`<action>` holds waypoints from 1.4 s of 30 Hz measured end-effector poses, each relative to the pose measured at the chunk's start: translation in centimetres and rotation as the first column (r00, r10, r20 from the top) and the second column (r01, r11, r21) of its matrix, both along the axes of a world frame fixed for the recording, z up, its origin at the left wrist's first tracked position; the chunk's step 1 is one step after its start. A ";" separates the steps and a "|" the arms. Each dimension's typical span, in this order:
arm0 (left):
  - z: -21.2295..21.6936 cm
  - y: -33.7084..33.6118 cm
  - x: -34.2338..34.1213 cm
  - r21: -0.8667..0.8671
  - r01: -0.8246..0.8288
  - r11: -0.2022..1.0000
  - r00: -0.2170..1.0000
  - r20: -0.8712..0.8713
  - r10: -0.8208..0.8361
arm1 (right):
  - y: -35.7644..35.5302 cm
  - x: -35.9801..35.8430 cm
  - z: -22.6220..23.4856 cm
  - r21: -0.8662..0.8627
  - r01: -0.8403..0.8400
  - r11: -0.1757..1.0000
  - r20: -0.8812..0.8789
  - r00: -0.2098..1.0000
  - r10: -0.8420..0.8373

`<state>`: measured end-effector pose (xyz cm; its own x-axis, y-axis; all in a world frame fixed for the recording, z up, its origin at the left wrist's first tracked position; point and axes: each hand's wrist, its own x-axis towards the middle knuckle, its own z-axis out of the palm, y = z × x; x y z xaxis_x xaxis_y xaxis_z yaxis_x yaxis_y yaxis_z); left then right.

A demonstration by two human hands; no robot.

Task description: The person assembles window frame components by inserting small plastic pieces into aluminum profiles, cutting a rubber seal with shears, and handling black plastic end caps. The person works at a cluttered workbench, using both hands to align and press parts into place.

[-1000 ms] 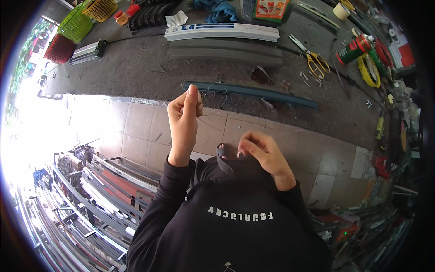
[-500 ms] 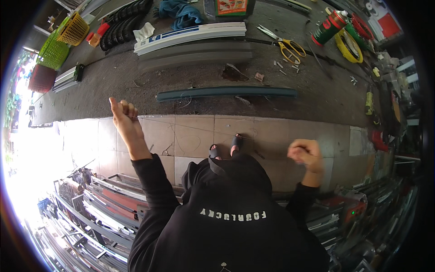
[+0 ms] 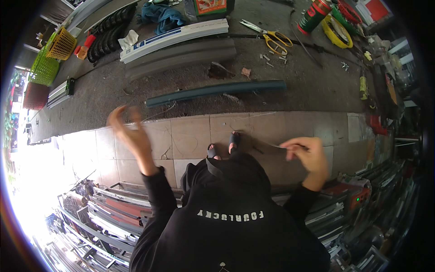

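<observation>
My right hand (image 3: 309, 156) hovers above the tiled floor at the right, its fingers pinched on a thin pale thread (image 3: 272, 144) that runs off to the left. My left hand (image 3: 132, 133) is at the bench's front edge, slightly blurred, with thumb and fingers apart and nothing seen in them. Just beyond it, a dark teal strip (image 3: 217, 92) lies slantwise on the bench. Fine thread curls by the strip's left end, close to my left fingers; where it runs over the floor it is faint.
The dark workbench (image 3: 312, 90) holds yellow-handled scissors (image 3: 275, 41), white profiles (image 3: 176, 38), a grey profile (image 3: 183, 56), a blue cloth (image 3: 162, 18) and a spray can (image 3: 315, 17). Plastic baskets (image 3: 44, 70) stand far left. Metal racks (image 3: 106, 213) are behind me.
My left hand has gone from closed, thumb up, to spread fingers. My right hand has turned, its fingers now pointing left. The thread, taut between the hands before, now hangs slack.
</observation>
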<state>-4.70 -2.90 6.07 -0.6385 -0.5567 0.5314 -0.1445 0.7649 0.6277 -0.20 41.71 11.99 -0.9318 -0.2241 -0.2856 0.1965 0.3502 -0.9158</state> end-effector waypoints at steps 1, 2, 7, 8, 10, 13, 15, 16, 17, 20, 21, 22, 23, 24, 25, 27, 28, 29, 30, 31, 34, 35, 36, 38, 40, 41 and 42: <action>1.2 3.9 1.1 -0.051 0.364 0.930 0.931 0.046 -0.362 | -2.8 -0.3 -0.3 -0.065 -0.049 0.997 -0.025 0.999 0.047; 2.3 7.7 2.2 0.147 0.671 0.726 0.726 0.069 -0.685 | -4.8 -0.3 -0.1 -0.074 -0.116 0.991 -0.067 0.992 0.111; 4.5 11.1 2.1 0.659 0.735 0.161 0.100 0.129 -0.987 | -7.5 -0.6 0.8 -0.221 -0.044 0.974 -0.032 0.999 0.038; 4.2 9.8 1.8 0.720 0.683 0.119 0.113 0.057 -0.992 | -6.7 -0.6 1.0 -0.205 -0.034 0.978 -0.043 0.999 0.026; 3.3 7.3 2.1 0.806 0.591 0.039 0.224 -0.117 -0.967 | -4.8 -0.5 1.0 -0.157 -0.026 0.987 -0.056 0.998 0.017; 1.8 4.3 2.6 0.784 0.615 0.085 0.419 -0.234 -0.877 | -2.2 -0.1 0.9 -0.096 0.029 0.995 -0.091 0.995 -0.037; 1.4 2.2 2.6 0.708 0.692 0.144 0.520 -0.350 -0.779 | -1.0 0.2 1.0 -0.096 0.090 0.991 -0.145 0.984 -0.103; 1.5 1.0 2.8 0.668 0.719 0.191 0.532 -0.351 -0.771 | -0.5 0.2 1.1 -0.134 0.124 0.983 -0.166 0.975 -0.146; 1.6 -0.3 3.2 0.598 0.767 0.233 0.521 -0.367 -0.771 | -0.2 0.3 1.2 -0.151 0.111 0.982 -0.140 0.981 -0.133; 1.5 -4.5 4.3 0.499 0.848 0.178 0.428 -0.446 -0.786 | 0.1 0.3 1.0 -0.194 0.107 0.975 -0.152 0.979 -0.138; 1.1 -5.8 5.1 0.504 0.841 0.195 0.451 -0.456 -0.768 | 0.0 0.1 0.6 -0.207 0.128 0.970 -0.214 0.961 -0.172; 0.5 -7.1 5.8 0.502 0.829 0.247 0.499 -0.464 -0.732 | -0.2 -0.1 0.2 -0.189 0.160 0.969 -0.225 0.953 -0.201; -0.3 -8.5 6.6 0.522 0.799 0.298 0.563 -0.476 -0.676 | -0.2 -0.4 -0.3 -0.193 0.196 0.961 -0.300 0.921 -0.248; -1.3 -10.1 7.7 0.482 0.768 0.422 0.631 -0.452 -0.631 | -0.2 -0.5 -0.8 -0.167 0.246 0.955 -0.326 0.900 -0.289; -2.1 -12.4 8.8 0.503 0.732 0.460 0.675 -0.444 -0.589 | 0.0 -0.8 -1.3 -0.142 0.295 0.945 -0.354 0.876 -0.327; -4.4 -17.7 11.4 0.466 0.781 0.416 0.621 -0.501 -0.603 | 0.6 -1.2 -2.4 -0.270 0.394 0.879 -0.282 0.840 -0.463; -5.8 -20.6 13.2 0.418 0.788 0.452 0.614 -0.485 -0.623 | 1.0 -1.3 -3.0 -0.333 0.448 0.830 -0.234 0.813 -0.533; -7.0 -23.7 15.3 0.399 0.731 0.554 0.682 -0.454 -0.573 | 1.5 -1.4 -3.4 -0.274 0.460 0.844 -0.249 0.814 -0.525; -8.2 -26.7 17.6 0.359 0.606 0.710 0.788 -0.391 -0.475 | 2.0 -1.5 -3.9 -0.220 0.479 0.850 -0.262 0.810 -0.524; -9.1 -29.6 19.7 0.229 0.407 0.884 0.882 -0.352 -0.315 | 2.3 -1.6 -4.3 -0.165 0.496 0.853 -0.275 0.807 -0.523; -10.3 -35.8 24.2 0.357 -0.011 0.934 0.968 -0.231 0.099 | 1.4 -2.1 -5.6 0.011 0.458 0.889 -0.104 0.885 -0.454; -10.0 -36.6 24.5 0.466 -0.191 0.864 0.966 -0.068 0.251 | 0.5 -2.4 -6.0 0.021 0.422 0.906 -0.194 0.891 -0.410; -9.2 -36.6 24.3 0.425 -0.411 0.806 0.910 0.244 0.335 | -1.1 -2.9 -6.8 0.042 0.441 0.896 -0.250 0.873 -0.418; -7.8 -32.9 21.3 -0.252 -0.737 0.627 0.326 0.681 0.656 | -4.5 -4.6 -8.1 0.094 0.483 0.871 -0.473 0.791 -0.387; -6.3 -25.5 15.6 -0.271 -0.616 0.739 0.629 0.395 0.669 | -7.7 -6.7 -9.3 0.215 0.550 0.807 -0.742 0.629 -0.231; -6.3 -20.4 11.1 -0.027 -0.315 0.949 0.935 0.162 0.315 | -8.6 -7.4 -9.7 0.312 0.585 0.748 -0.830 0.552 -0.085; -5.9 -14.9 8.2 -0.090 -0.062 0.994 0.990 0.122 0.072 | -9.1 -7.8 -10.0 0.324 0.577 0.750 -0.811 0.578 -0.094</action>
<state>3.47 -17.75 0.19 -0.6658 -0.5561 0.4973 -0.2707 0.8012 0.5336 -7.98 32.59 1.99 -0.8325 0.1066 0.5437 -0.2135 0.8438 -0.4924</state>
